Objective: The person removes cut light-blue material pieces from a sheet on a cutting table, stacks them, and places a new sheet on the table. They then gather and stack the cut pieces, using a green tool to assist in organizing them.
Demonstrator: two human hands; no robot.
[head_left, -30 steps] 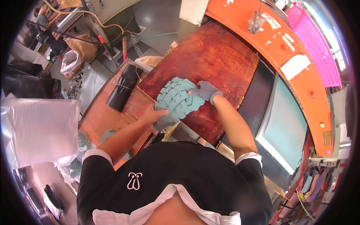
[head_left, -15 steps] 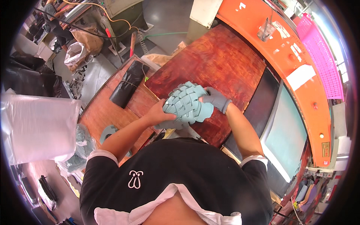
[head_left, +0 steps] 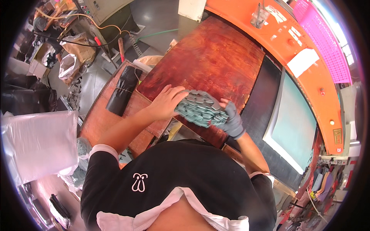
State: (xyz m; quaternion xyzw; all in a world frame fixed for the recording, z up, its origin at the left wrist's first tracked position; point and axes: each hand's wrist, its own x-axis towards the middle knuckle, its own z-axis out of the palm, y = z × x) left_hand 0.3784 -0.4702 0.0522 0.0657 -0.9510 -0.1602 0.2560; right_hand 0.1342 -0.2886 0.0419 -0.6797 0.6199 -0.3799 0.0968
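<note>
Between my hands is a thick stack of pale blue-green cut sheet pieces (head_left: 200,111), tilted so that its many layered edges face me and a greyer top face shows behind. My bare left hand (head_left: 167,103) grips the stack's left end, its fingers over the top. At the right end my right hand (head_left: 233,121), in a grey glove with bare fingertips, closes around it. Its thumb side is partly hidden by the pieces. The stack is held above the near part of a reddish-brown board (head_left: 208,57).
A black wrapped roll (head_left: 122,92) lies on the wooden table at left, near a plastic-wrapped block (head_left: 40,144). An orange machine beam (head_left: 285,57) curves along the far right, beside a pale blue-green sheet (head_left: 295,123). A person (head_left: 48,29) is at the far left.
The stack has turned from showing its broad patterned face to showing its layered edges. My left hand has shifted up over its end, and my right hand has moved lower.
</note>
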